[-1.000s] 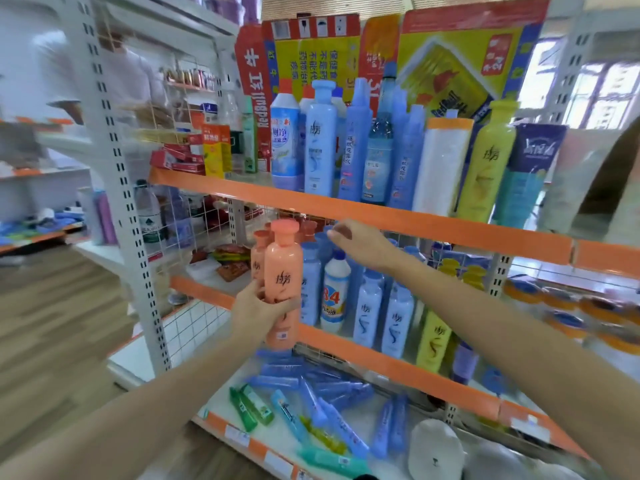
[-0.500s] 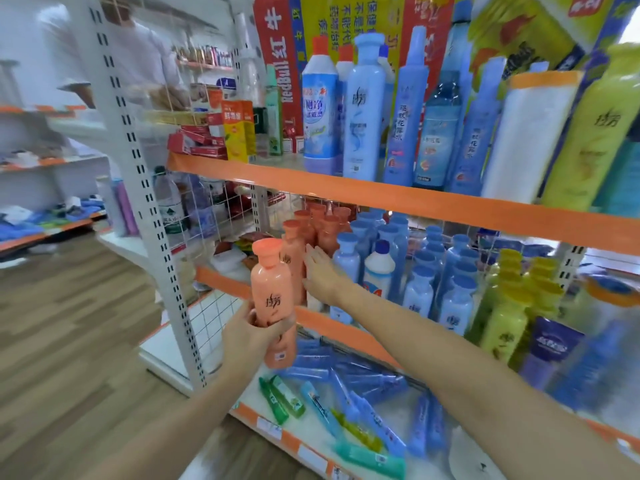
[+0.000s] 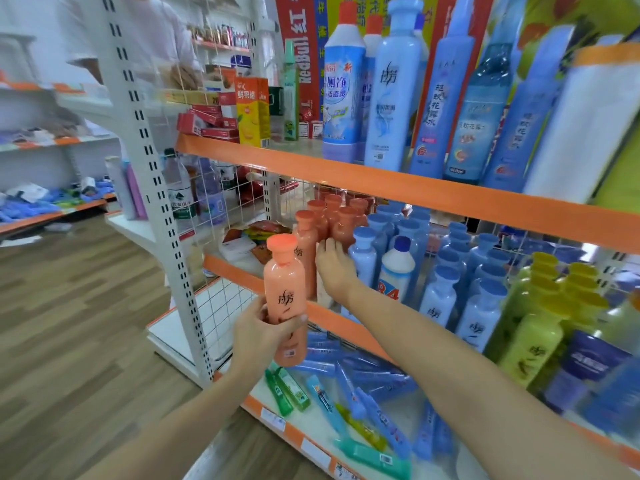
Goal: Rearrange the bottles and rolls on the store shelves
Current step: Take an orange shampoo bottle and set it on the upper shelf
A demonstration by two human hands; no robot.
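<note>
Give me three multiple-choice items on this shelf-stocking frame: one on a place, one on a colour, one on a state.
1. Where do the orange bottles stand on the shelving?
A. top shelf
B. middle shelf, left end
C. bottom shelf

2. What colour is the bottle in the left hand?
A. orange
B. green
C. blue

3. What is the right hand doing?
A. gripping a blue bottle
B. hanging idle, clear of the shelf
C. reaching, fingers extended, among the front orange bottles

Answers:
1 B: the orange bottles cluster on the middle shelf at its left end, beside the blue ones.
2 A: the left hand grips the held bottle, orange with an orange cap.
3 C: the right hand lies against the front orange bottles, its fingers closed round nothing.
</note>
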